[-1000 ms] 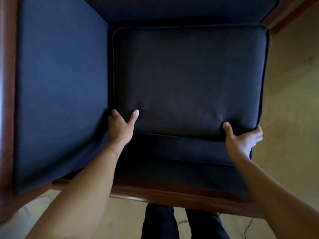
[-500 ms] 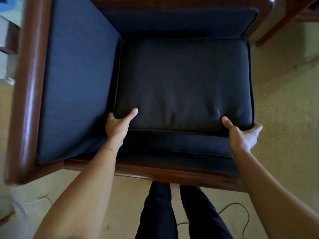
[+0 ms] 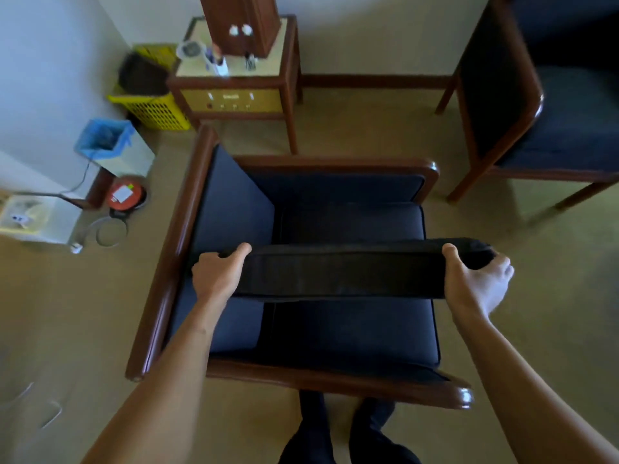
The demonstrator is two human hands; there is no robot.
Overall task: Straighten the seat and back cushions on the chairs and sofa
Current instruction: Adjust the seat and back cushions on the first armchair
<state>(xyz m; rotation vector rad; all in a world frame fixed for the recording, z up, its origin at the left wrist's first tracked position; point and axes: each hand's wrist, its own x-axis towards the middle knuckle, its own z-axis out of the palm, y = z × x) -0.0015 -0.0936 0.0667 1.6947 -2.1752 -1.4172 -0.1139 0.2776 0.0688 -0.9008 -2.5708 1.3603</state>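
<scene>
Left grip: my left hand point(image 3: 219, 274) is closed on the left end of the seat cushion point(image 3: 338, 274), thumb on its upper face, the other fingers hidden beneath.
Right grip: my right hand point(image 3: 475, 283) is closed on the right end of the same cushion, thumb on top, fingers curled round the far corner; this hand is slightly blurred.
Seat cushion: I see it edge-on as a dark band with piping along its rims, held clear of the seat, spanning it from side to side, its right end reaching out past the seat's right edge.
Armchair point(image 3: 234, 229): dark blue upholstery in a glossy brown wooden frame point(image 3: 167, 262); the padded panel on the left stands upright, and a second padded panel lines the far side under the wooden rail.
Seat base point(image 3: 351, 329): dark blue, visible below and beyond the lifted cushion.
Legs point(image 3: 338, 430): in dark trousers, just in front of the chair's near rail.
Second chair point(image 3: 542, 108): same wood and fabric, at upper right, well apart.
Side table point(image 3: 288, 82): wooden, beyond the armchair, bearing small items too blurred to name.
Yellow basket point(image 3: 150, 105): on the carpet to the left of the table.
Carpet point(image 3: 67, 313): beige, all around.
</scene>
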